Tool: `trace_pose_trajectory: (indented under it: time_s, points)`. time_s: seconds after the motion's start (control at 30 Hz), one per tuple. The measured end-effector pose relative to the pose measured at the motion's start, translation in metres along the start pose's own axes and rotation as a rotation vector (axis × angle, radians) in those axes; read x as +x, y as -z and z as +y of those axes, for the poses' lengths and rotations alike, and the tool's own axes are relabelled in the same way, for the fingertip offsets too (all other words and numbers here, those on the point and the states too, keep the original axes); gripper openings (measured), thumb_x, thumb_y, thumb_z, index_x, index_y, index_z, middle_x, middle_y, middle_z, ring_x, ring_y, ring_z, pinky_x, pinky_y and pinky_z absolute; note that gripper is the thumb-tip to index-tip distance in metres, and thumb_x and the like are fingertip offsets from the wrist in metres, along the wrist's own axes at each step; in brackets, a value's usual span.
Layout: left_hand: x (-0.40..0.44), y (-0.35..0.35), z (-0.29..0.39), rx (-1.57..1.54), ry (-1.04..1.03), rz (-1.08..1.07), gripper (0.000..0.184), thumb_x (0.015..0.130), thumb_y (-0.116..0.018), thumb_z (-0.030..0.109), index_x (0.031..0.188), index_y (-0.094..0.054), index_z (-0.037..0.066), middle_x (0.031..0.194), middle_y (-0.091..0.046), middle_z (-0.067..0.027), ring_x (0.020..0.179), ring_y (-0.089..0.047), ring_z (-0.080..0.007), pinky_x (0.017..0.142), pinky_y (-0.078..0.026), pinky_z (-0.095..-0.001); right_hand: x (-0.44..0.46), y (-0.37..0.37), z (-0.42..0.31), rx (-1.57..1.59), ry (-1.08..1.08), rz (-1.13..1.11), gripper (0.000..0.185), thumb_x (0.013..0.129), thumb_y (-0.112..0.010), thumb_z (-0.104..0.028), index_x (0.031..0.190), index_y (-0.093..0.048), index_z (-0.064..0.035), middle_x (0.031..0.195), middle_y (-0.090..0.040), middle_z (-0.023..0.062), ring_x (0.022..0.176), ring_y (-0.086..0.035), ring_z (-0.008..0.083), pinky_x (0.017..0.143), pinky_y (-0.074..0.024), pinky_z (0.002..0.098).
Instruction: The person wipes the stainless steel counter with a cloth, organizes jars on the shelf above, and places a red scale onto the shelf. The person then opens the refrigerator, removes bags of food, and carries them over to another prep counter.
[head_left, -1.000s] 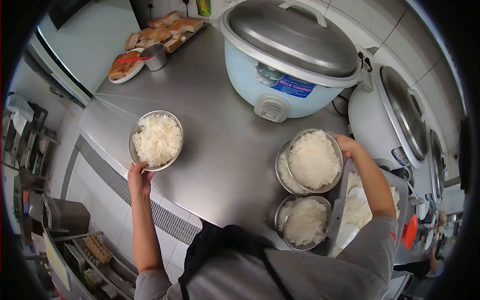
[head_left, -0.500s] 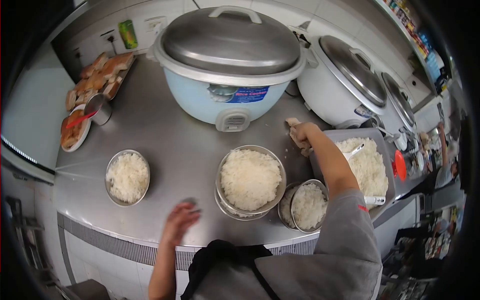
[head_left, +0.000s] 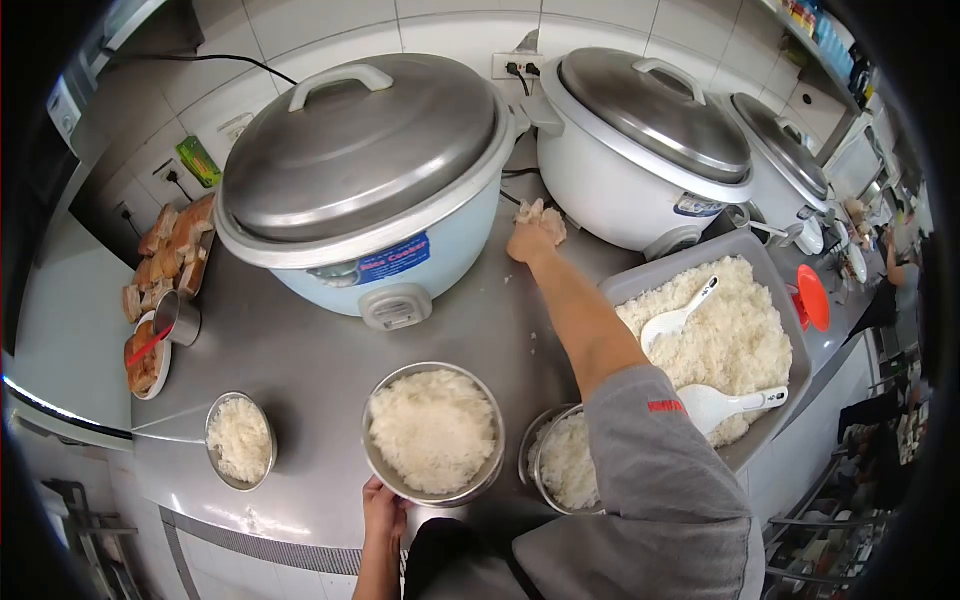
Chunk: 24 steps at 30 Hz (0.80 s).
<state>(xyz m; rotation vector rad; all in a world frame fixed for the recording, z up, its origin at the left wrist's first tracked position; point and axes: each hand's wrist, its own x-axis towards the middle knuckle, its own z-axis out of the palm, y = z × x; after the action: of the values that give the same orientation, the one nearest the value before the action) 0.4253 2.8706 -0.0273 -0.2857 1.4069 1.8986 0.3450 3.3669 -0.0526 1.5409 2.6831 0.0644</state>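
My left hand [head_left: 383, 510] is at the near edge of a metal bowl heaped with rice [head_left: 432, 432], its fingers closed against the bowl's side and partly hidden by it. Farther off, my right hand [head_left: 528, 243] presses a crumpled pale cloth [head_left: 541, 222] onto the steel counter, between two rice cookers. Beside my right upper arm are metal bowls of rice [head_left: 568, 460], partly covered by the sleeve. A smaller bowl of rice [head_left: 240, 440] stands at the left.
A light blue rice cooker [head_left: 420, 275] and a white rice cooker [head_left: 620, 190] stand at the back, lids on. A grey tub [head_left: 752, 258] at right holds rice and two white paddles [head_left: 675, 322]. A metal cup [head_left: 180, 320] and browned food pieces [head_left: 180, 250] are at left.
My view has shifted. My left hand has come from the bare counter to the rice bowl. My right hand has moved with the cloth away from the tub, toward the gap between the cookers.
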Motion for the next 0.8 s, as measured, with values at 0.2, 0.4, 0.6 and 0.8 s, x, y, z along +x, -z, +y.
trace_pose_trajectory:
  time_s: [0.2, 0.4, 0.6, 0.8]
  points:
    - [-0.038, 0.013, -0.034, -0.17, -0.095, 0.27, 0.02, 0.077, -0.055, 0.006, 0.096, -0.057, -0.001, 0.081, -0.064, -0.0124, 0.055, -0.061, -0.0183, 0.04, -0.049, -0.0242, -0.009, 0.042, -0.018, 0.142, 0.223, -0.263, 0.055, 0.083, -0.042, -0.025, 0.133, -0.034, -0.005, 0.138, -0.032, 0.0187, 0.127, -0.028, 0.0345, 0.102, -0.0258, 0.0392]
    - [-0.072, 0.025, -0.046, -0.281, -0.162, 0.408, 0.044, 0.081, -0.052, 0.021, 0.12, -0.045, 0.001, 0.115, -0.055, -0.014, 0.095, -0.06, -0.0265, 0.069, -0.056, -0.0385, 0.064, -0.025, -0.017, 0.378, -0.008, 0.056, 0.05, 0.083, -0.04, -0.024, 0.125, -0.04, 0.0035, 0.134, -0.035, 0.0228, 0.124, -0.033, 0.0362, 0.103, -0.0222, 0.0476]
    - [-0.11, 0.066, -0.058, -0.267, -0.221, 0.521, 0.049, 0.08, -0.052, 0.026, 0.124, -0.046, 0.005, 0.121, -0.052, -0.0103, 0.108, -0.053, -0.0251, 0.088, -0.046, -0.0416, 0.12, -0.03, -0.015, 0.339, 0.305, 0.288, 0.047, 0.086, -0.038, -0.033, 0.126, -0.045, -0.0088, 0.129, -0.043, 0.017, 0.124, -0.033, 0.0343, 0.104, -0.0197, 0.0495]
    - [-0.108, 0.072, -0.053, -0.264, -0.384, 0.564, 0.044, 0.084, -0.046, 0.023, 0.123, -0.045, 0.002, 0.122, -0.051, -0.0121, 0.109, -0.052, -0.0262, 0.089, -0.046, -0.0434, 0.124, -0.053, -0.013, 0.262, 0.85, -0.038, 0.048, 0.087, -0.039, -0.033, 0.128, -0.042, -0.0093, 0.129, -0.042, 0.0112, 0.125, -0.033, 0.0269, 0.108, -0.0157, 0.0462]
